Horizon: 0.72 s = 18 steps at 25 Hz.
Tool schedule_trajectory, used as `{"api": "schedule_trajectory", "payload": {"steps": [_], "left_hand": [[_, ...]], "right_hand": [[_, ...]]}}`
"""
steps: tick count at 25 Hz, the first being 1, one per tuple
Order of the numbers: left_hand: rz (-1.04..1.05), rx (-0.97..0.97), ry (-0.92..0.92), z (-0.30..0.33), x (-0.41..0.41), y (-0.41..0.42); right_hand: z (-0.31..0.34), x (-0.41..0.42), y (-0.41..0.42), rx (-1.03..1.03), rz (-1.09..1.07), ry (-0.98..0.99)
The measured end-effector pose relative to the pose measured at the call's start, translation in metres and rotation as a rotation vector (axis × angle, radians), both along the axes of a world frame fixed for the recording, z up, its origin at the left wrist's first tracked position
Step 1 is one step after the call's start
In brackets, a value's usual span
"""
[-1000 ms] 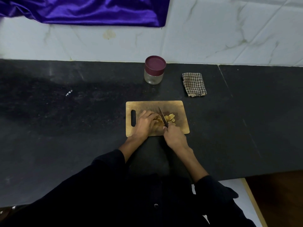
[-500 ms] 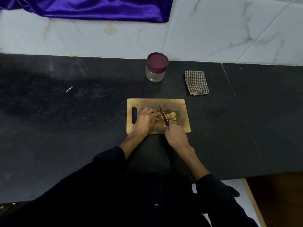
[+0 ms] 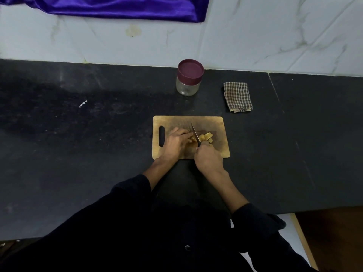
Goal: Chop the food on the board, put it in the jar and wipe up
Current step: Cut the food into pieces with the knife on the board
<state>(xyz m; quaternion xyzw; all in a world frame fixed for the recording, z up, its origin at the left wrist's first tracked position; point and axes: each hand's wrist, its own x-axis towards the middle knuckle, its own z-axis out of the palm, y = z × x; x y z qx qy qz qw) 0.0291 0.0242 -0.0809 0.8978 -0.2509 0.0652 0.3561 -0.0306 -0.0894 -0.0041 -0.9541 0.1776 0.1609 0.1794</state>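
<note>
Several yellow cubes (image 3: 205, 137) lie cut on the board (image 3: 220, 124); an uncut portion, partly hidden, appears pinned under the left hand (image 3: 176, 142). The right hand (image 3: 208, 158) has its grip closed on the knife (image 3: 195, 134). Chopping is unfinished. The jar (image 3: 189, 79), lid on, and cloth (image 3: 238, 96) stand untouched behind on the tabletop (image 3: 78, 144); nothing obstructs them.

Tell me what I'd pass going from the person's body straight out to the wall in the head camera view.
Right hand gripping the knife → chopped food on the board → jar with its lid on → tiled wall.
</note>
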Motion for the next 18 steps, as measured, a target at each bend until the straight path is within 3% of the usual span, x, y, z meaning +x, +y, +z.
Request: {"api": "schedule_trajectory", "payload": {"steps": [9,18], "left_hand": [[-0.010,0.021,-0.059,-0.001,-0.001,0.000],[0.041,-0.069,-0.062,-0.003,-0.003,-0.006]], "right_hand": [[0.008,0.027,0.008,0.004,-0.019,0.071],[-0.008,-0.010,-0.004,0.008,0.015,0.038]]}}
